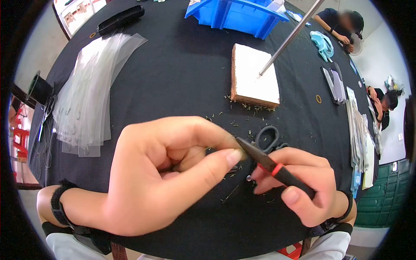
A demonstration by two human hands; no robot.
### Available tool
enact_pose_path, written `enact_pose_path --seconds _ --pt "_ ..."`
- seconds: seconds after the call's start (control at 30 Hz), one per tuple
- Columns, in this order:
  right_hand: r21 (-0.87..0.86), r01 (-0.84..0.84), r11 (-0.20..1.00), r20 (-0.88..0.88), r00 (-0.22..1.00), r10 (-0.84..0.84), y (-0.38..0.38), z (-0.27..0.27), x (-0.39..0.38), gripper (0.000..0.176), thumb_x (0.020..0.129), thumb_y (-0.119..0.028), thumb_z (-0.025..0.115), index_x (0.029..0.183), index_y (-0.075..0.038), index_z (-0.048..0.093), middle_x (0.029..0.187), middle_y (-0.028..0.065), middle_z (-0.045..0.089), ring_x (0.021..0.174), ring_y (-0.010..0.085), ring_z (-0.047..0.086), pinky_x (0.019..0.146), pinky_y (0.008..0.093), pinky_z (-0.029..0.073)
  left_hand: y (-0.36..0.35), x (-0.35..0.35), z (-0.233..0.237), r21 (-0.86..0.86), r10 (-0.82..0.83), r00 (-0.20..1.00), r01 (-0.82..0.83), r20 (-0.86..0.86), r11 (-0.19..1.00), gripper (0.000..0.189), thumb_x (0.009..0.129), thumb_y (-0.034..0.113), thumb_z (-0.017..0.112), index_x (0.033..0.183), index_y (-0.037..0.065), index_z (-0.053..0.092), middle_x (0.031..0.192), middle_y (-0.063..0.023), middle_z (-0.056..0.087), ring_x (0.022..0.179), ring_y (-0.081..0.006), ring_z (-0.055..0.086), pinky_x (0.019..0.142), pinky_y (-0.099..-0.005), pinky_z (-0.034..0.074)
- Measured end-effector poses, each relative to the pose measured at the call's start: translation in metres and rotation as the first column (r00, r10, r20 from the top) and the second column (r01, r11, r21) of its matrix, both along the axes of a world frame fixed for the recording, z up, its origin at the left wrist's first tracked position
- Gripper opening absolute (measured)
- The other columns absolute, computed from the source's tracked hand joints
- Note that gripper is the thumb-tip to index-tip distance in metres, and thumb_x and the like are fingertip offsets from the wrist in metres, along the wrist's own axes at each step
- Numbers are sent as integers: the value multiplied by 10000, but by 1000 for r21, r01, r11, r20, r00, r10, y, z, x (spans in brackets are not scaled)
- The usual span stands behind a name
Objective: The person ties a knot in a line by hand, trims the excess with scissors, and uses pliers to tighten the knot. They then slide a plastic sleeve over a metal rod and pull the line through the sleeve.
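Observation:
My left hand (160, 173) is in a pinch at the middle of the view, thumb and forefinger pressed together; what they hold is too small to make out. In my right hand (303, 182) is a black tool with a red band (277, 169), its dark pointed end touching or very near my left fingertips. Behind it lies a pair of scissors with dark handles (267, 138), partly hidden by the tool and hand. A thin dark needle-like piece (233, 193) rests on the black cloth below my fingertips.
Black cloth (173, 78) covers the table. Clear plastic sleeves (89, 95) lie left. A white-topped block (255, 78) bears a metal rod (290, 39). Behind stands a blue bin (236, 19). At right are a stapler (334, 83), papers (356, 130) and two people.

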State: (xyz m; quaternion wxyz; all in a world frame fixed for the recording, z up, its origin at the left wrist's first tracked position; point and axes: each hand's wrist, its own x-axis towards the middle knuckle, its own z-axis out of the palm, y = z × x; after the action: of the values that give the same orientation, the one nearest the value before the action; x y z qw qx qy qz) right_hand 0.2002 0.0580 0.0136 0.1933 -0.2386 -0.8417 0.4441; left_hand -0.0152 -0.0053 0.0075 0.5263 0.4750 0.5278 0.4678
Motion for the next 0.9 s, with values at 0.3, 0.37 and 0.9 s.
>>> enact_pose_path --seconds 0.3,0.37,0.9 --pt "77 -52 996 -21 998 53 11 -4 2 511 873 -365 436 856 91 664 987 243 588 857 292 620 788 354 483 13 -6 3 -341 1 867 195 498 919 84 828 95 581 817 13 575 490 36 372 379 -34 254 358 -218 182" --pt "148 -57 987 -18 998 60 13 -5 2 501 868 -367 452 856 85 668 985 247 586 841 288 619 765 346 484 13 -7 2 -346 -7 859 214 513 913 81 827 89 578 814 9 572 494 30 378 381 -34 256 356 -217 183" --pt "293 -94 952 7 995 96 12 -2 5 196 772 -117 640 839 67 624 874 196 602 701 268 617 612 310 500 7 -6 -6 -172 -11 939 74 342 982 80 806 71 635 823 16 580 639 -21 563 429 -20 376 382 -189 240"
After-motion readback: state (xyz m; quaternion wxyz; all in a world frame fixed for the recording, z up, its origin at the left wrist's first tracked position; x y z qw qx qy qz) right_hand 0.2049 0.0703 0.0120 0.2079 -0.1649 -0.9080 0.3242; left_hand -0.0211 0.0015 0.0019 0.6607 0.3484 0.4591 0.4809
